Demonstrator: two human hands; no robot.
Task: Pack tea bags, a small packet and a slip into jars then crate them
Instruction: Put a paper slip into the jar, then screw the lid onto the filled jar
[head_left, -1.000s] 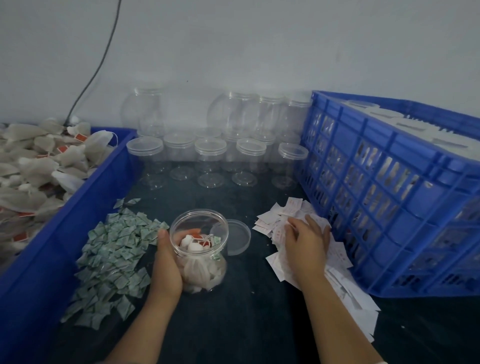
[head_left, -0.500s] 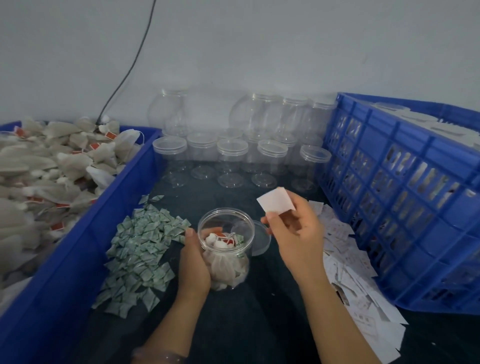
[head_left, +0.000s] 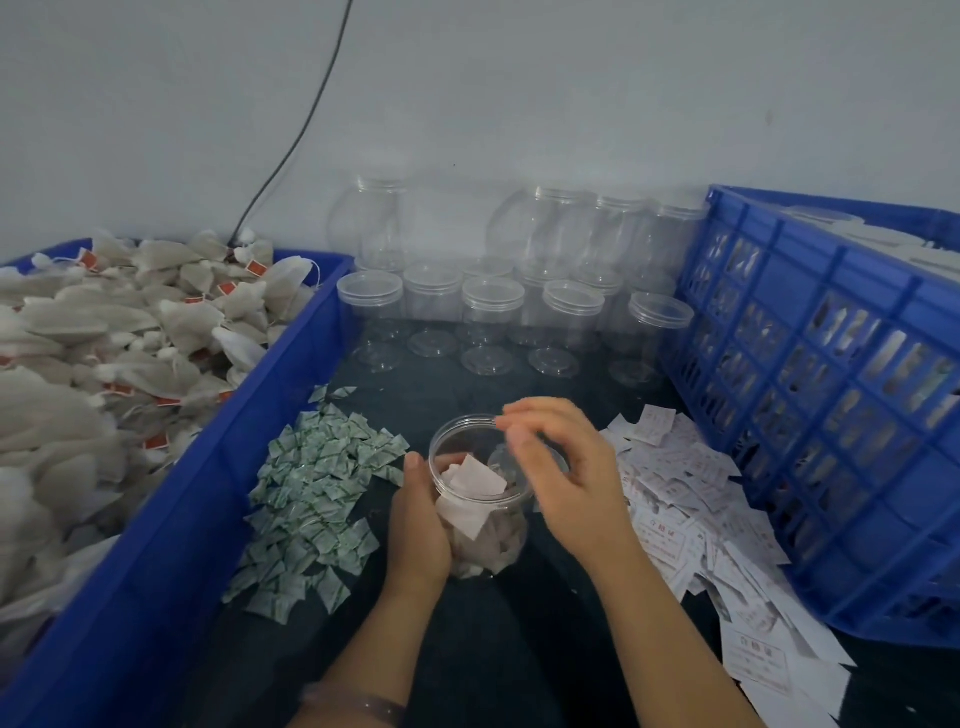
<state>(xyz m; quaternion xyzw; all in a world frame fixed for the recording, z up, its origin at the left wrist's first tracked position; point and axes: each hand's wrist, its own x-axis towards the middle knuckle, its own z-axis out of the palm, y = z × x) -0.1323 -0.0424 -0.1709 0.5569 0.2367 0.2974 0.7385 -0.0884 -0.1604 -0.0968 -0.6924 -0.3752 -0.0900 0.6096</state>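
White slip in jar, left hand gripping, right hand above.

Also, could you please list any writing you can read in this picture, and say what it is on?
"合格证", in red: the heading on the paper slips; their smaller print is blurred.
Green-printed packets: print too small to read.
Red tea-bag tags: too blurred to read.
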